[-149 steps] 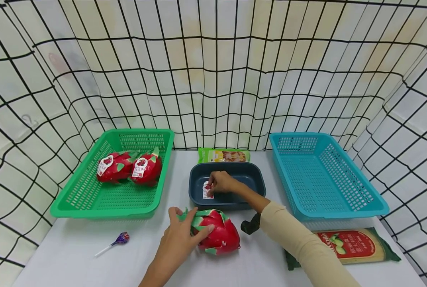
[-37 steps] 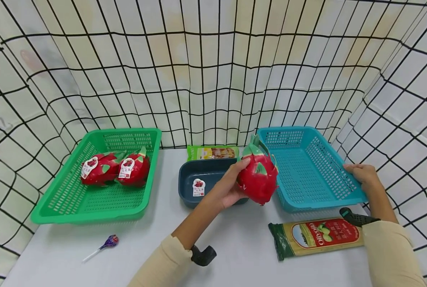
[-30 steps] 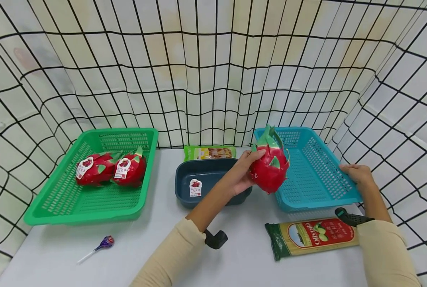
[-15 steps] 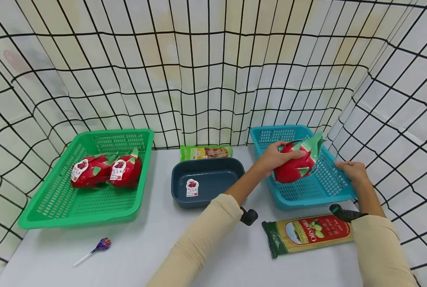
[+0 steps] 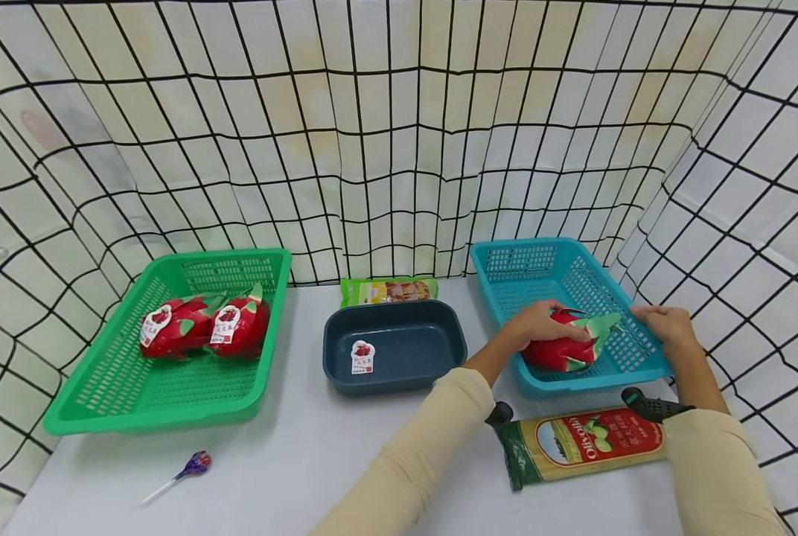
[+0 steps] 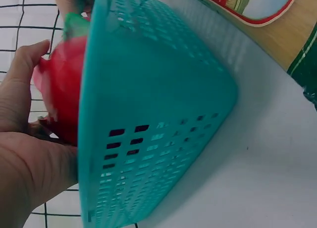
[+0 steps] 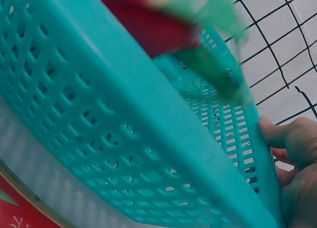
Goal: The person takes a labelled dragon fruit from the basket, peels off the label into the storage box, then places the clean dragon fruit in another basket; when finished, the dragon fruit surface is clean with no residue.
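Note:
A red dragon fruit point(image 5: 560, 353) with green leaf tips lies on its side within the front part of the blue basket point(image 5: 566, 386). My left hand point(image 5: 538, 326) grips it from the left and above, fingers and thumb round its body. In the left wrist view the same dragon fruit point(image 6: 64, 84) shows behind the basket wall point(image 6: 153, 84). My right hand point(image 5: 667, 324) pinches the right rim of that basket near its front corner; the right wrist view shows the thumb of the right hand point(image 7: 297, 158) on the rim. The dragon fruit's underside is hidden.
Two labelled dragon fruits point(image 5: 238, 324) lie in a green basket point(image 5: 151, 422) at left. A dark blue tray point(image 5: 412, 350) with a loose sticker point(image 5: 362, 357) stands mid-table, a green snack packet point(image 5: 388, 291) behind it. A lollipop point(image 5: 196, 464) and an Olivoila noodle pack point(image 5: 593, 439) lie in front.
My left hand has taken the dragon fruit from the table's front, carried it right and lowered it into the blue basket. My right hand has left the sticker in the tray and moved to the basket's rim.

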Motion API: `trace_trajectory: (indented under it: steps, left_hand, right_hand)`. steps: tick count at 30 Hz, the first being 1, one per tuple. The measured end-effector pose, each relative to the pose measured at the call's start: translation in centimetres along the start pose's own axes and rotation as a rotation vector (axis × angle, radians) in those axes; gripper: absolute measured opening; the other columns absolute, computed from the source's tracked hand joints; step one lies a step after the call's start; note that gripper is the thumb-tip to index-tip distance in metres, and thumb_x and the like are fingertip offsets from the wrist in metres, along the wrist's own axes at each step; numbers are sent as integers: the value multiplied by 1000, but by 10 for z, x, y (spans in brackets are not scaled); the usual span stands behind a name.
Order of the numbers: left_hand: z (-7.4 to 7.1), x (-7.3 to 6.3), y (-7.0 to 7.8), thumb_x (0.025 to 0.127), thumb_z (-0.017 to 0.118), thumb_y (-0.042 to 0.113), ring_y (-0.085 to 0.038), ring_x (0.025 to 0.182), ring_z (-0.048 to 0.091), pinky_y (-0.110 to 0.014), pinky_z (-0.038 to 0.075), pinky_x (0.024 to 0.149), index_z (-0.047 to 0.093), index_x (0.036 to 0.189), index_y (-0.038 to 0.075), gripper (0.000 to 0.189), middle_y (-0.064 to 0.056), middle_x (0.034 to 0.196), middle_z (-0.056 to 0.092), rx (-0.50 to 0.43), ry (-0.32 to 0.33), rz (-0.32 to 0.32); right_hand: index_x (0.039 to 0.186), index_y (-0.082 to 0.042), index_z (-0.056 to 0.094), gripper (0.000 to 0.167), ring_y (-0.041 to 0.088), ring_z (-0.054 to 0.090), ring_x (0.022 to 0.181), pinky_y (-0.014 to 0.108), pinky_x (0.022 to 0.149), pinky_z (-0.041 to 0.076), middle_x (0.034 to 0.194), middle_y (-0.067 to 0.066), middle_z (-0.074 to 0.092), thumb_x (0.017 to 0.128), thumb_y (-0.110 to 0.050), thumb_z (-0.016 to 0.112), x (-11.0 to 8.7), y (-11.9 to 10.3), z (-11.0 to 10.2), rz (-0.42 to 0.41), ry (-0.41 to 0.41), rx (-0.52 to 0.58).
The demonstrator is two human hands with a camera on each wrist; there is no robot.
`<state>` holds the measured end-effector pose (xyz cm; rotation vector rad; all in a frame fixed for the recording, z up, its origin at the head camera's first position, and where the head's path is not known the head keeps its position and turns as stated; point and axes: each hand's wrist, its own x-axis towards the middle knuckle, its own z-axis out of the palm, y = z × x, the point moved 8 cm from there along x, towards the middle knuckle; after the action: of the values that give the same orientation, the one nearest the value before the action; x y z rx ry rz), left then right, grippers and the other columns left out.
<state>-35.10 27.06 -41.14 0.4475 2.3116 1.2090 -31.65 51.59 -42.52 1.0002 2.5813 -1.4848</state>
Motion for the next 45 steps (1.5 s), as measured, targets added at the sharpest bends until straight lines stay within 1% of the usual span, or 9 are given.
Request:
trace_trajectory:
  steps: [5, 10, 13, 19, 24, 31, 35, 41, 45]
  left_hand:
    - [14, -2, -2, 77, 78, 46, -16, 101, 55, -27, 56, 66, 50, 140, 24, 72, 1, 120, 60, 226, -21, 11]
    - [16, -5, -2, 80, 74, 50, -14, 108, 53, -24, 54, 66, 48, 140, 21, 72, 0, 126, 57, 445, -26, 64]
    - [14, -6, -3, 80, 75, 47, -15, 110, 54, -25, 56, 70, 47, 141, 19, 72, -1, 130, 57, 426, -45, 67]
    - [12, -3, -7, 82, 78, 36, -18, 105, 55, -28, 56, 73, 51, 137, 19, 64, -3, 128, 58, 246, -84, 56]
    - [10, -2, -12, 81, 80, 30, -18, 104, 53, -30, 56, 73, 54, 134, 17, 60, -4, 125, 58, 147, -73, 44]
    - [11, -6, -7, 82, 77, 39, -18, 111, 54, -29, 57, 76, 51, 137, 20, 63, -2, 130, 58, 277, -40, 81]
    - [12, -7, -2, 84, 74, 44, -18, 114, 55, -29, 57, 78, 50, 139, 20, 65, -2, 133, 57, 296, -44, 100]
    - [16, 4, -2, 83, 73, 49, -17, 120, 55, -29, 56, 85, 47, 142, 19, 71, -2, 139, 54, 297, -53, 127]
    - [18, 11, -2, 81, 74, 51, -15, 115, 56, -28, 56, 82, 49, 139, 21, 70, -1, 135, 56, 291, -45, 132]
  right_hand:
    - [130, 2, 52, 49, 12, 56, 71, 22, 53, 47, 93, 6, 59, 100, -37, 52, 1, 0, 2, -22, 10, 0]
    - [127, 1, 52, 45, 12, 56, 73, 22, 55, 48, 93, 5, 57, 100, -34, 51, 3, 0, 6, -34, 9, 6]
    - [130, 2, 51, 46, 10, 56, 72, 22, 55, 49, 94, 5, 56, 100, -33, 51, 2, -2, 7, -39, 7, 14]
    - [128, 3, 53, 45, 10, 55, 73, 20, 54, 47, 94, 5, 57, 100, -33, 51, 0, -4, 6, -57, 14, 5]
    - [126, 4, 53, 45, 11, 55, 72, 19, 51, 45, 92, 5, 58, 100, -33, 52, -1, -4, 9, -67, 2, 15]
    - [130, 3, 51, 50, 14, 56, 77, 19, 51, 44, 104, 12, 57, 100, -37, 51, -2, -4, 9, -60, -14, -12]
    - [129, 4, 52, 49, 11, 55, 74, 19, 52, 44, 98, 7, 57, 100, -36, 51, -3, -6, 6, -82, -5, -12]
    - [124, 4, 55, 45, 8, 53, 71, 19, 53, 44, 93, 3, 58, 99, -33, 53, -4, -7, 2, -91, 17, -7]
    - [122, 1, 56, 41, 9, 55, 73, 20, 53, 46, 92, 3, 58, 99, -33, 53, -5, -6, -1, -81, 21, 4]
